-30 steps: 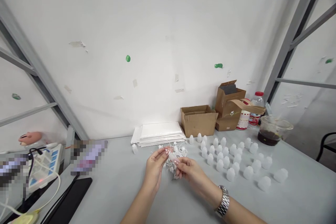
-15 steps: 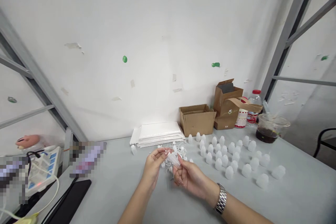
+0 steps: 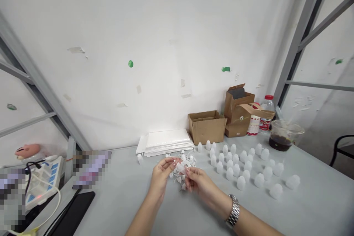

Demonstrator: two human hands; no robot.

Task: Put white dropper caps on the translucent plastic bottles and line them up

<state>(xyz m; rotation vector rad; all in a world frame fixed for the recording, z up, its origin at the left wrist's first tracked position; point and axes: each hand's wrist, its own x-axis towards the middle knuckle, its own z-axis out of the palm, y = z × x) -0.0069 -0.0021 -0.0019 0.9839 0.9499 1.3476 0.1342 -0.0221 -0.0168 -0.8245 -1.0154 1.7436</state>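
Note:
Between my two hands is a small translucent white plastic cap (image 3: 181,168). My right hand (image 3: 197,180) pinches it between thumb and fingers. At its left end the thumb and fingertips of my left hand (image 3: 161,175) are closed on a small white part, too small to make out. Just behind my fingers lies a tangled pile of white corded pieces (image 3: 190,159), partly hidden by the hands. Several similar domed caps (image 3: 229,173) stand spread over the table to the right.
White padded envelopes (image 3: 167,142) are stacked against the wall, with a lone cap (image 3: 140,159) in front. Behind the caps stand a cardboard box (image 3: 208,132), a brown paper bag (image 3: 238,120), a bottle (image 3: 266,118) and a bowl of dark liquid (image 3: 280,142). A power strip (image 3: 47,182) lies left.
My right hand has shifted slightly and its fingers have changed position around the cap, now less exposed. My left hand stays nearly in place. The whole view has moved a little.

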